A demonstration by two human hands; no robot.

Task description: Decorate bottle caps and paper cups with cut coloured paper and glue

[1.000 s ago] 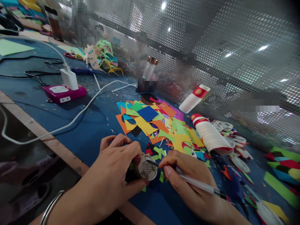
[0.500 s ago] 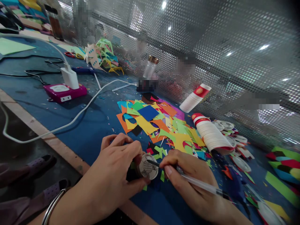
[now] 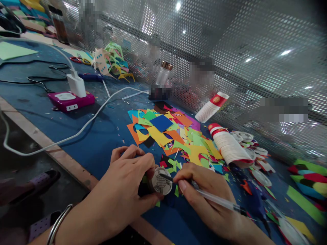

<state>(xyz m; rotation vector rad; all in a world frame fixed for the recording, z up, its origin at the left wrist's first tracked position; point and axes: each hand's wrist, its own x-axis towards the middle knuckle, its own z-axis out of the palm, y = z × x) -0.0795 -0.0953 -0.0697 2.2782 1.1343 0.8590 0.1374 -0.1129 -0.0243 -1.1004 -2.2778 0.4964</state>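
Tiny stuff this half-sec, folks — L hand (image 3: 125,183) and R hand (image 3: 212,183) virtually unmoved, pen (image 3: 219,200) tip still at the drawn face of the small round piece (image 3: 166,183), and that piece only a nudge over vs. a sec ago. Biggest mover's down on the floor (image 3: 22,166): lilac shoes (image 3: 41,180) at lower L, blurred a sec ago, clearer now, the nearer one shifted; whose, can't tell. Meaning? No new stage, prob. the same careful linework — the dark grid looks much as it did.

Grip check! L grip's curled closed round the round piece's side; R grip's pinched tight on the pen, close to its dark tip. Round piece sits btw the hands, near the desk's front edge, pale face turned up.

Over to the desk (image 3: 99,149): blue, flecked w/ bits. Paper scraps (image 3: 158,134) heaped just beyond the hands — yellow, orange, green etc. R side: a lying cup stack (image 3: 231,146), a second cup stack (image 3: 212,107) on end by the metal screen (image 3: 230,51), plus white discs (image 3: 262,178) and a blue tool (image 3: 258,200), poss. a glue gun. Far L: magenta power strip (image 3: 76,103) w/ white plug (image 3: 76,85). Screen's perforated, bright lights (image 3: 178,5) showing up top.
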